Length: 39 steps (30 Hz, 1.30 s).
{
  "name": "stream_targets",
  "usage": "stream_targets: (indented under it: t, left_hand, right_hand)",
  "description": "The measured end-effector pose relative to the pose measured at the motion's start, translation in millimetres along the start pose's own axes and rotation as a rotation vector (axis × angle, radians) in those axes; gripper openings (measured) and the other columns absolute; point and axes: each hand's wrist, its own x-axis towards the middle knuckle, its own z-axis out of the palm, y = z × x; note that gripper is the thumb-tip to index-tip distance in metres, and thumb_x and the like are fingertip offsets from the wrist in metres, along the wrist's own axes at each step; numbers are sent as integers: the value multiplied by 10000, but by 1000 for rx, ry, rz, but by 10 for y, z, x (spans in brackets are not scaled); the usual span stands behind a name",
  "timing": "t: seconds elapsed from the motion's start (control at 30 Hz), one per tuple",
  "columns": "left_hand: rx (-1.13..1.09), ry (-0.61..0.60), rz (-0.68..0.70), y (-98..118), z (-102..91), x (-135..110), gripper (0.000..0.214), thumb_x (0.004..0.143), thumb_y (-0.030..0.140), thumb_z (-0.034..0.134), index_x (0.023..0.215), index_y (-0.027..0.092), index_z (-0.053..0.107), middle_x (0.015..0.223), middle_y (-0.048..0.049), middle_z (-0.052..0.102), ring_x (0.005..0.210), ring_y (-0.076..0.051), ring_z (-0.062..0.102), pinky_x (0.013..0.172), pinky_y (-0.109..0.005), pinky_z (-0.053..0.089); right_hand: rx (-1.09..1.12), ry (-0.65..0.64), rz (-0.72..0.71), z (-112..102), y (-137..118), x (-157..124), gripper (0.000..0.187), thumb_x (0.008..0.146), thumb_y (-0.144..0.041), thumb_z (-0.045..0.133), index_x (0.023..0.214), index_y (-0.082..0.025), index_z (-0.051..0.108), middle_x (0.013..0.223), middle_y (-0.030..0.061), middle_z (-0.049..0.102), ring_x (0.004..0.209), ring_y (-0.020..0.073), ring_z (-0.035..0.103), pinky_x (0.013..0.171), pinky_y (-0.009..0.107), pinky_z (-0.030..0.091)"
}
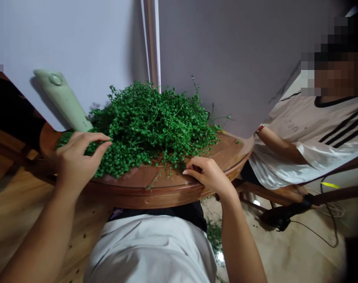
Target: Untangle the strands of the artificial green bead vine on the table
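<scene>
A big heap of green leafy sprigs (158, 122) with small round leaves or buds covers much of the round brown wooden table (132, 179). Over a lower, denser patch of clipped greens (120, 157) at the left is my left hand (80, 153), its thumb and index fingertips brought together. Whatever lies in that pinch, if anything, is too small to make out. My right hand (207, 171) rests by the heap's front edge with its fingers curled and thumb pressed in, close to some stray stems. Its fingertips hide what they hold, if anything.
A pale green tumbler (64, 100) stands behind my left hand. At the right sits another person in a white shirt (320, 133), an arm near the table edge. A dark device with a cable (282, 218) is below. Green stems (214, 236) lie on the floor.
</scene>
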Motion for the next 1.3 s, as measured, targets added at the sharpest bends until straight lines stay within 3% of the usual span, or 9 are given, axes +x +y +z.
stream_targets:
  t: [0.13, 0.23, 0.3, 0.4, 0.5, 0.7, 0.97, 1.17, 1.3]
  left_hand:
    - [36, 72, -25, 63, -5, 12, 88, 889, 199, 739, 957, 237, 700, 1195, -17, 722, 1087, -248, 680, 1005, -468, 523]
    - [-55, 55, 8, 395, 22, 25, 132, 887, 175, 746, 994, 220, 682, 1058, -43, 713, 1010, -230, 664, 959, -428, 500]
    - [-190, -81, 68, 717, 85, 41, 97, 918, 167, 715, 981, 218, 661, 968, -24, 712, 951, -205, 639, 913, -389, 474]
    - [-327, -389, 159, 1164, 265, 74, 27, 964, 224, 672, 981, 245, 671, 998, 18, 728, 994, -201, 589, 892, -372, 399]
    - [-322, -547, 237, 1404, 482, 104, 67, 977, 230, 654, 1037, 239, 683, 1103, 29, 728, 1047, -210, 553, 851, -371, 337]
    - [-326, -654, 258, 1453, 693, 126, 123, 1018, 215, 577, 948, 205, 677, 993, 6, 717, 1000, -206, 524, 825, -361, 299]
    - [-380, -644, 232, 1445, 786, 87, 100, 1014, 208, 584, 950, 204, 660, 955, -4, 725, 987, -208, 526, 821, -369, 291]
    - [-373, -616, 206, 1472, 676, 36, 66, 1001, 192, 607, 1020, 228, 659, 1078, 0, 710, 1041, -209, 525, 842, -380, 288]
    - [-350, -606, 186, 1526, 576, -10, 114, 1035, 239, 554, 1008, 224, 664, 1024, 1, 713, 1025, -211, 531, 846, -388, 291]
  right_hand:
    - [5, 2, 17, 9, -1, -6, 130, 950, -242, 708, 846, -185, 657, 821, -12, 646, 735, 120, 573, 689, 232, 397]
    - [-3, 4, 14, 20, -8, -5, 132, 955, -254, 705, 851, -189, 655, 828, -13, 650, 753, 123, 581, 712, 234, 400]
    - [-15, 2, 14, 29, -14, -3, 135, 959, -263, 702, 855, -191, 652, 833, -12, 653, 766, 126, 584, 726, 236, 398]
    - [-22, 2, 22, 38, -19, -1, 144, 952, -270, 711, 854, -191, 641, 826, -15, 650, 769, 129, 581, 724, 235, 390]
    - [-19, -1, 23, 37, -16, -3, 155, 943, -272, 721, 850, -189, 629, 807, -21, 636, 753, 127, 565, 713, 231, 385]
    - [7, -12, 13, 5, -25, -13, 121, 946, -261, 708, 862, -187, 661, 829, -8, 668, 760, 134, 583, 714, 235, 399]
    - [43, -31, 17, -26, -34, -25, 45, 946, -226, 700, 917, -194, 712, 868, 4, 697, 790, 143, 609, 735, 243, 417]
    - [33, -15, 13, -24, -23, -19, 82, 950, -257, 703, 900, -193, 710, 865, 9, 701, 798, 148, 623, 747, 243, 427]
    - [82, -32, -22, -36, -55, -12, 179, 1015, -294, 606, 943, -193, 736, 893, 31, 731, 828, 159, 665, 782, 249, 450]
